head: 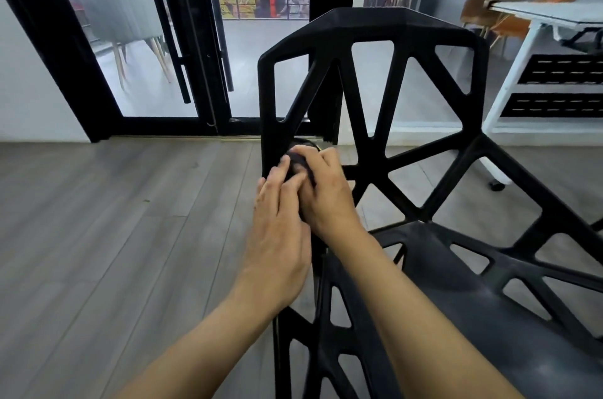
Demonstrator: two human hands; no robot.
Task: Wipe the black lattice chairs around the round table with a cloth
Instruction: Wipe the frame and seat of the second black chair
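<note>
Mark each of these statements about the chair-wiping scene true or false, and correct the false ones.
1. Both hands are at the left upright of the black lattice chair. True.
2. The right hand holds a bright white cloth. False: the cloth it grips is dark.
3. The left hand hangs idle away from the chair. False: its fingers reach up to the cloth at the frame.
4. A white table stands to the right behind the chair. True.
5. The floor is carpeted. False: it is grey wood-look planks.
</note>
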